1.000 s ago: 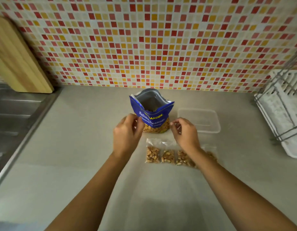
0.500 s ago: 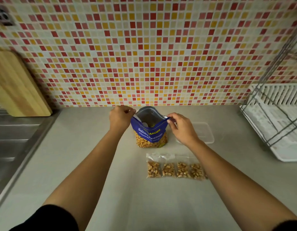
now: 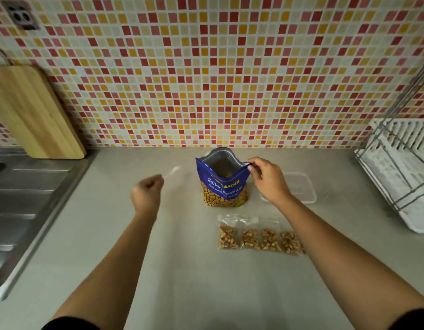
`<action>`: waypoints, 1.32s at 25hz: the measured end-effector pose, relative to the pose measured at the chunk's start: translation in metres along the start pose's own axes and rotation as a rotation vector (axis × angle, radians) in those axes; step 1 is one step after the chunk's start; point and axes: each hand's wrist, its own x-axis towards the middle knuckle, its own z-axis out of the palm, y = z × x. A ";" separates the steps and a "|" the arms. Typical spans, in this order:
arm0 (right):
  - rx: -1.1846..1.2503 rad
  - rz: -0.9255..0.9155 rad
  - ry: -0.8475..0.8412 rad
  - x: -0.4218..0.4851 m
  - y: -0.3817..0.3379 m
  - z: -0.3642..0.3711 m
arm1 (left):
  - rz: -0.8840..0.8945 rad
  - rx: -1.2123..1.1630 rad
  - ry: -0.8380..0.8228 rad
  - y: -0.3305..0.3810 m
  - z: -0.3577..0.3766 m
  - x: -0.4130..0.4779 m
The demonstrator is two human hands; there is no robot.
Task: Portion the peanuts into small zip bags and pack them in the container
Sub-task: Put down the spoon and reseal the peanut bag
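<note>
Peanut pouch standing open, right hand pinching its rim, left hand blurring, grip impossible to tell, filled zip bags lying nearby.

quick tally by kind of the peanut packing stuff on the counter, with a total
filled small zip bags: 4
big peanut bag, open at the top: 1
clear container: 1
blurred clear item pinched in the left hand, kind unclear: 1
total: 7
</note>
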 end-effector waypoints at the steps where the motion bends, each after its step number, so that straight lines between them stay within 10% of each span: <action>1: 0.003 0.000 0.001 -0.001 0.000 0.000 | 0.083 0.177 -0.021 -0.020 0.002 -0.008; 5: 0.009 0.005 -0.015 -0.003 0.001 -0.003 | 0.335 0.496 -0.144 -0.072 0.009 -0.029; 16: -0.006 0.018 -0.025 -0.003 0.001 -0.003 | 0.326 0.866 -0.317 -0.094 0.022 -0.041; 26: 0.056 0.031 -0.095 0.000 0.004 -0.009 | 0.370 0.452 -0.237 -0.027 0.027 -0.021; 33: 0.188 0.093 -0.175 0.009 0.001 -0.005 | 0.455 0.428 -0.759 0.065 0.055 0.013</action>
